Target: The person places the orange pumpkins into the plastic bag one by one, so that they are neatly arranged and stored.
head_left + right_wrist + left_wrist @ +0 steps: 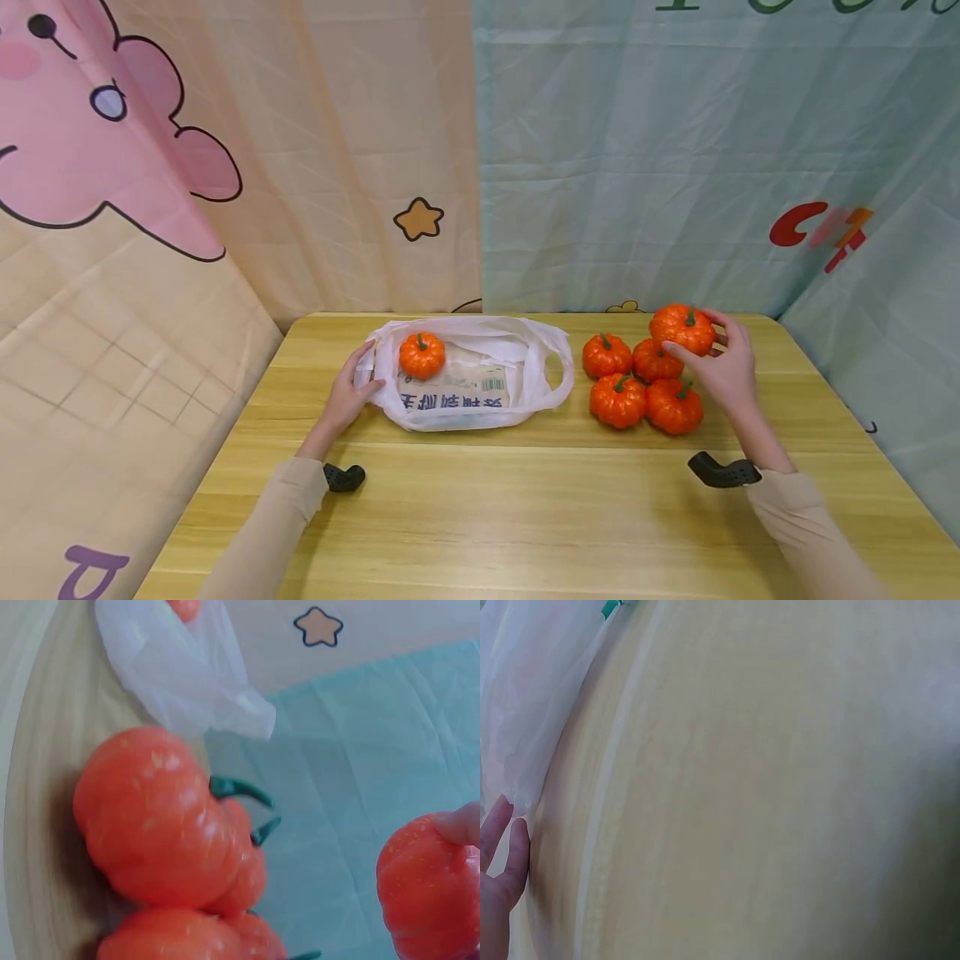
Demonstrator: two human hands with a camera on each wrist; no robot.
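Observation:
An open white plastic bag (pixel 442 421) lies at the table's back left with one small orange pumpkin (pixel 422 356) inside, on a piece with printed characters. My left hand (pixel 351 392) holds the bag's left end, thumb and fingers at its edge; in the left wrist view the fingertips (pixel 517 832) meet the plastic. My right hand (pixel 727 362) grips another orange pumpkin (pixel 681 329) between thumb and fingers, raised above the group at the right. That pumpkin (pixel 427 889) shows at the right edge of the right wrist view, with the thumb over it.
Several more orange pumpkins with green stems (pixel 617 400) sit close together just right of the bag. The wooden table (pixel 480 508) meets a printed curtain (pixel 600 167) at its back edge. A black wrist device (pixel 723 471) sits on each forearm.

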